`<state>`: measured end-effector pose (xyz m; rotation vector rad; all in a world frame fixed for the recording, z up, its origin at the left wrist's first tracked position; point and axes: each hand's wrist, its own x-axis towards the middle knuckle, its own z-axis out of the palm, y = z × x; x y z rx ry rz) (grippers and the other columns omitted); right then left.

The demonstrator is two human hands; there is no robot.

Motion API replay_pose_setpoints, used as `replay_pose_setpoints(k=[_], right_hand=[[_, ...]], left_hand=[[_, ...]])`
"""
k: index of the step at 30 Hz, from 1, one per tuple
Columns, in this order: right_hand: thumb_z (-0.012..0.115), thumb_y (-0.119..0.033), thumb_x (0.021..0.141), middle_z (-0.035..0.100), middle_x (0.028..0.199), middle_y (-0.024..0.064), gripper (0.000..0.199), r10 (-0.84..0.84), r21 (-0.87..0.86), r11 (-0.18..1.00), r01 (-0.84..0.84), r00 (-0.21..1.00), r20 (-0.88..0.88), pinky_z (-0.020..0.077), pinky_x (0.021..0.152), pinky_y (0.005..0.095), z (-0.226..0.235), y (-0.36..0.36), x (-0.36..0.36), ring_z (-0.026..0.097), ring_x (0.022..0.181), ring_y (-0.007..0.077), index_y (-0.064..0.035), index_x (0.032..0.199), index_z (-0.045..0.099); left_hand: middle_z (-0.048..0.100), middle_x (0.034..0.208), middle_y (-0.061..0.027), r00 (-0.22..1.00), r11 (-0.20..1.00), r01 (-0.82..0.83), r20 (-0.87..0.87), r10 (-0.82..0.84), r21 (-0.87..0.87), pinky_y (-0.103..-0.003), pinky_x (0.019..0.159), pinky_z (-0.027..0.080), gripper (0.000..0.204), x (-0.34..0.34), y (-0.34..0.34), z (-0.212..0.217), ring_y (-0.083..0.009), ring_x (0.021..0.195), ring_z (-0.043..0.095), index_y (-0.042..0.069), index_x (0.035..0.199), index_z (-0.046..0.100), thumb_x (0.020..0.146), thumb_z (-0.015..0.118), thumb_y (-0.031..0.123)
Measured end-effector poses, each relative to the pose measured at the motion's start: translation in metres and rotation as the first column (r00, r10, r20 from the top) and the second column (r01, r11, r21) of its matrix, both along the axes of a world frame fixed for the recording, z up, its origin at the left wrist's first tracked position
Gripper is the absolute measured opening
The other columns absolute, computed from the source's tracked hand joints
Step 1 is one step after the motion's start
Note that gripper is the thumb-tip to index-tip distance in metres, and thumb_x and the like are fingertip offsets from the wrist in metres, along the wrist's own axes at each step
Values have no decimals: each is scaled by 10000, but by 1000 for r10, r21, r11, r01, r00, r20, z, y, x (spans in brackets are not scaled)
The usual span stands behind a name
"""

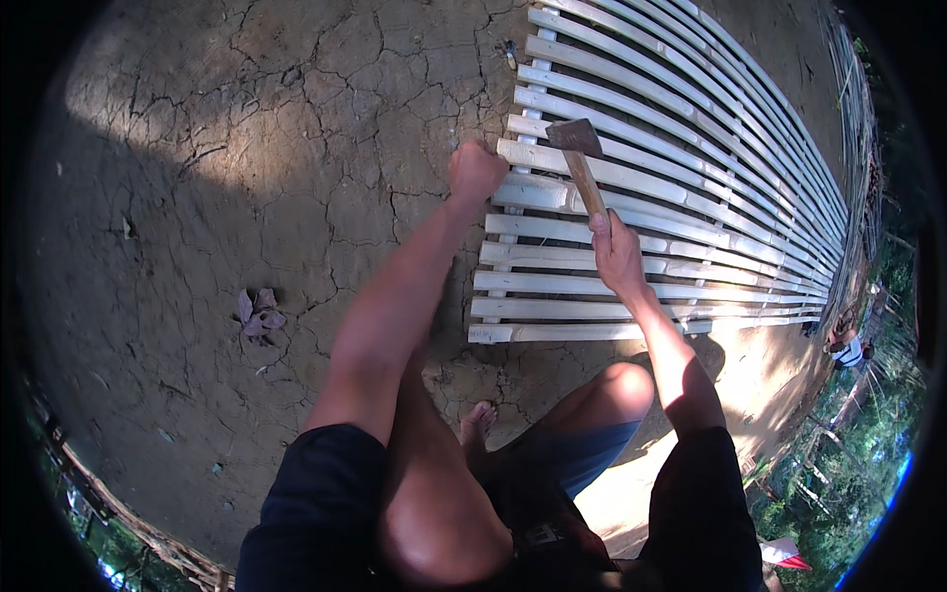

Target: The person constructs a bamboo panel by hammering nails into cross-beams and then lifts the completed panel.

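Pale bamboo slats lie side by side with narrow gaps, fixed across thinner crosspieces, forming a large panel on the ground. My left hand is closed in a fist against the slat ends at the panel's left edge. Whatever its fingers grip is hidden. Raised over the panel, my right hand is wrapped round the wooden handle of a hatchet. The dark metal head hangs above the slats, to the right of my left hand, apart from it.
Cracked bare earth spreads to the left, with a dry purplish leaf on it. My bare foot and bent knees are close to the panel's near edge. Thin sticks lie along the far right, with green plants beyond.
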<state>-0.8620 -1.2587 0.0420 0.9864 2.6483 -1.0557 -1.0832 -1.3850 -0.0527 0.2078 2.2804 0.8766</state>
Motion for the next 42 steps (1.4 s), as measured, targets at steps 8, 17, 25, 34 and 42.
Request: replay_pose_setpoints(k=[8,17,25,34,42], right_hand=[[418,-415,1056,556,613,278,475,-47,-4,999,47,998,-36,414,581,569,-31,-14,13,583,665,520,15,900,548],[427,-409,1058,557,614,263,465,65,85,994,-67,998,20,423,576,544,22,11,-53,580,651,504,4,869,528],[392,-473,1053,644,665,240,536,276,244,887,-391,876,396,512,671,538,26,72,-60,656,726,466,8,944,604],[422,-422,1058,577,601,241,461,263,226,927,-299,948,177,442,572,524,15,59,-51,603,647,491,0,934,559],[425,-438,1053,595,610,237,476,262,174,953,-247,962,-70,450,581,553,31,42,-61,607,646,493,-2,912,555]], left_hand=[[730,1023,-181,1000,999,5,16,-5,38,-431,892,546,296,0,-6,1,-350,1026,689,64,1006,741,750,708,209],[738,983,-172,999,1000,5,34,-5,-5,-422,902,543,287,-6,-2,-2,-342,990,699,90,992,760,799,719,298],[726,1034,-197,998,995,67,-3,-67,-69,-435,927,537,299,0,11,5,-354,1024,689,50,984,751,800,705,282],[709,1094,-206,995,999,39,88,-37,-26,-451,924,539,298,-6,11,7,-373,1063,671,29,1014,725,787,666,212],[731,1009,-178,996,995,77,40,-74,-67,-434,902,537,297,-1,9,-6,-338,1014,692,56,999,728,813,708,286]])
